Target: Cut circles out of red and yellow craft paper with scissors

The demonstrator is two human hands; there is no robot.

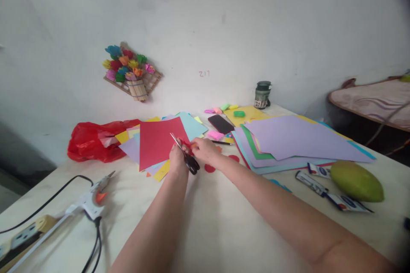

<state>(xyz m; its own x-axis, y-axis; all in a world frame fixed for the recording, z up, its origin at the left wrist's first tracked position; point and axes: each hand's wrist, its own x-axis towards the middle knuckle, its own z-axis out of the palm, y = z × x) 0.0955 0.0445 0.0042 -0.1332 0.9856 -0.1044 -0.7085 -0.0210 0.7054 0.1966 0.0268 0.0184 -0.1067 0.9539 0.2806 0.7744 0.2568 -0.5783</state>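
Observation:
My left hand [177, 158] is closed around a pair of scissors [191, 164]. Their black handles point toward me, and the slim metal blades angle up to the left over a red paper sheet [156, 147]. Beside it, my right hand [205, 150] pinches a small red piece of paper [185, 144], partly hidden by the fingers. Red paper circles [209, 168] lie on the table just below and right of my right hand. Small orange paper scraps [218, 149] are near them.
Coloured sheets [301, 136] are stacked on the right, with a mango [357, 181] and tubes [347, 203] in front. A phone [221, 124] and a green bottle [262, 94] stand farther back. A glue gun [92, 200], its cord and a power strip [24, 239] occupy the left.

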